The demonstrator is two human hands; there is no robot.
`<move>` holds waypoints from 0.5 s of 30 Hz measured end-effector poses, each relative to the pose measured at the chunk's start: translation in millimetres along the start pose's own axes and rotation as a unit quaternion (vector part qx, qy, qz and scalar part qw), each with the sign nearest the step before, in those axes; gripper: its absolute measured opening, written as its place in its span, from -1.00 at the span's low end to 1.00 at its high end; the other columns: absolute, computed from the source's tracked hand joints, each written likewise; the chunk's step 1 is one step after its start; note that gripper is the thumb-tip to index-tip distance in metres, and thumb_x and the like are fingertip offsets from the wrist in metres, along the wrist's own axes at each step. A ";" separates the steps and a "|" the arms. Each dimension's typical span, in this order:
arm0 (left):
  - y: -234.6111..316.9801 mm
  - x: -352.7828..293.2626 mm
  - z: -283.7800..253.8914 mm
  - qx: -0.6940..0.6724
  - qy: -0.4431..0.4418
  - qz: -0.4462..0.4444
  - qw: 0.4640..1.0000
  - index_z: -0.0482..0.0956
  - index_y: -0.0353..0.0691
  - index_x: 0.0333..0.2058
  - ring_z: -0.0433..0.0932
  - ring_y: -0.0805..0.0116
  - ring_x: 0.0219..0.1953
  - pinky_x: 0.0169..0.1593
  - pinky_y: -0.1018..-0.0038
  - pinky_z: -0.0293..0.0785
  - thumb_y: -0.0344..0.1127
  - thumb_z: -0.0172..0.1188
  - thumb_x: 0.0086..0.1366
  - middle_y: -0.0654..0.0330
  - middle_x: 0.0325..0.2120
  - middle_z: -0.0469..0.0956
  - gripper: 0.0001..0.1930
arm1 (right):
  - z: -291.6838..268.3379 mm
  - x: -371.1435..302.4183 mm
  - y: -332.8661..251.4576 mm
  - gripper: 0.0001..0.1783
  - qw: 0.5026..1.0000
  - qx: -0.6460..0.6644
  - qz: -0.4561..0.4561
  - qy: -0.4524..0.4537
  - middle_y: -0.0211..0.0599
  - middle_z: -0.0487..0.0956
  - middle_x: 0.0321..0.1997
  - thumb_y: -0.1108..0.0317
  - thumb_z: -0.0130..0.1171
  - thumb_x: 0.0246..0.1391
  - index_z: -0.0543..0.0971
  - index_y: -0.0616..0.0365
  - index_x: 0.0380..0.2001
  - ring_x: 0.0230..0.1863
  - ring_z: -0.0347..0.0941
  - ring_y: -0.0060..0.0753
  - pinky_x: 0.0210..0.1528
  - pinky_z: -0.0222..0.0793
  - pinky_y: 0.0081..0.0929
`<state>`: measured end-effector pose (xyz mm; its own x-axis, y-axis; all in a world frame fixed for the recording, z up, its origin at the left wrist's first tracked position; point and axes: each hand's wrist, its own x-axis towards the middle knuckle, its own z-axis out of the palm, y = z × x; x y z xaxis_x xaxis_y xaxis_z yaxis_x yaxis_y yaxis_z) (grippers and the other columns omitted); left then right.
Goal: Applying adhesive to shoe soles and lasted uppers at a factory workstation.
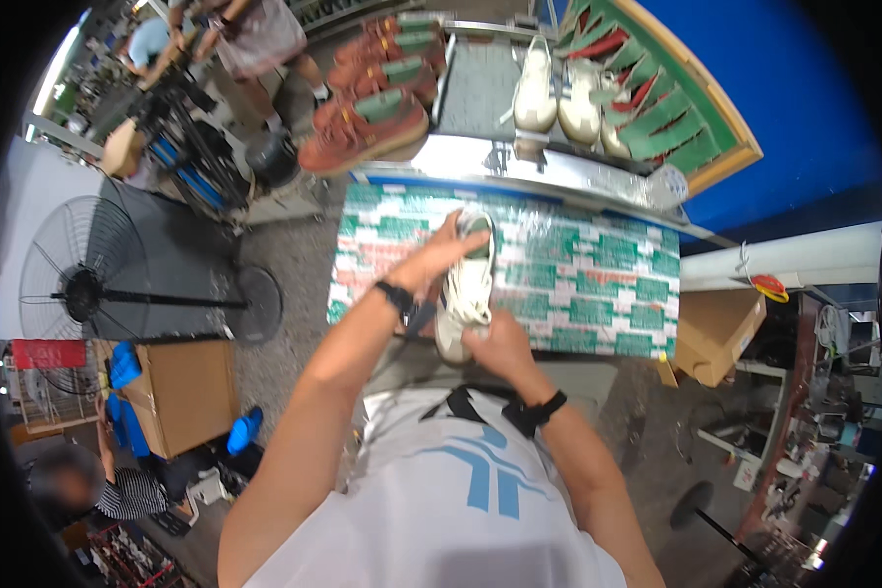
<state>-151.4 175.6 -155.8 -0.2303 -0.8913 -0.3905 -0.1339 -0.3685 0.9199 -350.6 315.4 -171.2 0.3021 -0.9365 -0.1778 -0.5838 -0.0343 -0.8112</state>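
Across the bench under a glossy green-and-white printed cover stood reddish-brown lace-up shoes, left, and cream lace-up shoes, right. Both forearms reached forward, converging. One off-white lace-up sneaker, toe nearest the wearer, lay between the hands over the bench's near edge: left hand half-curled round the heel, thumb at the collar; right hand curled closed on the forefoot.

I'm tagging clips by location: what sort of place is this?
Probably a shoe factory or workshop: red-brown shoes and cream shoes stand beyond the patterned worktop, and the left hand and right hand hold another cream shoe.
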 end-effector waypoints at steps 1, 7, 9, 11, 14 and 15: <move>-15.6 -15.3 -8.4 -0.007 0.033 -0.034 0.999 -0.13 -0.43 0.63 0.33 -0.02 0.52 0.52 0.18 0.33 0.21 0.48 0.38 -0.30 0.49 0.30 0.24 | 3.8 -8.9 -18.0 -0.34 1.000 -0.014 0.006 0.002 0.22 0.65 -0.13 0.03 0.39 0.08 0.60 0.15 0.20 -0.01 0.61 0.33 0.05 0.57 0.13; -38.7 -118.2 57.1 0.278 0.245 0.169 0.913 0.37 -0.36 0.41 0.58 -0.16 0.24 0.31 0.02 0.51 -0.23 0.64 0.12 -0.23 0.24 0.55 -0.07 | 3.3 -20.8 -27.5 -0.36 0.996 0.046 -0.016 -0.072 0.16 0.64 -0.05 -0.04 0.41 0.08 0.70 0.23 0.08 0.00 0.61 0.29 0.05 0.57 0.10; -46.6 -98.7 59.8 0.294 0.243 0.168 0.909 0.38 -0.39 0.39 0.57 -0.16 0.24 0.32 0.02 0.50 -0.24 0.66 0.09 -0.23 0.21 0.54 -0.06 | -2.2 -17.1 0.4 -0.36 0.997 0.055 -0.038 -0.049 0.15 0.63 -0.04 -0.03 0.42 0.07 0.70 0.23 0.09 0.03 0.61 0.28 0.06 0.57 0.08; -48.3 -91.3 51.2 0.306 0.248 0.162 0.905 0.39 -0.42 0.37 0.56 -0.17 0.25 0.32 0.02 0.49 -0.25 0.68 0.06 -0.23 0.19 0.52 -0.05 | -11.3 -11.7 15.7 -0.35 0.995 0.062 -0.063 -0.035 0.14 0.63 -0.04 -0.02 0.43 0.07 0.71 0.23 0.11 0.06 0.61 0.26 0.08 0.57 0.06; -23.5 -91.1 23.8 0.228 0.227 0.066 0.944 0.55 -0.39 0.22 0.70 0.13 0.02 0.13 0.21 0.63 -0.32 0.63 0.15 -0.01 0.00 0.69 -0.31 | -48.2 -1.1 15.5 -0.35 0.997 0.016 -0.021 0.076 0.12 0.62 -0.03 0.03 0.44 0.08 0.70 0.23 0.16 0.06 0.60 0.22 0.09 0.56 0.03; -10.1 -87.5 6.1 0.233 0.224 0.068 0.944 0.55 -0.39 0.22 0.70 0.13 0.02 0.13 0.21 0.63 -0.32 0.63 0.15 -0.01 0.00 0.69 -0.31 | -61.1 9.8 19.1 -0.34 0.994 -0.017 0.001 0.106 0.11 0.60 -0.03 0.06 0.45 0.07 0.69 0.25 0.17 0.04 0.59 0.21 0.09 0.56 0.03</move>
<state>-135.7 258.9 -131.1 0.1417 -0.9825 -0.1206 -0.5653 -0.1803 0.8050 -404.8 284.2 -154.4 0.1363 -0.9891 -0.0549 -0.6104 -0.0402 -0.7911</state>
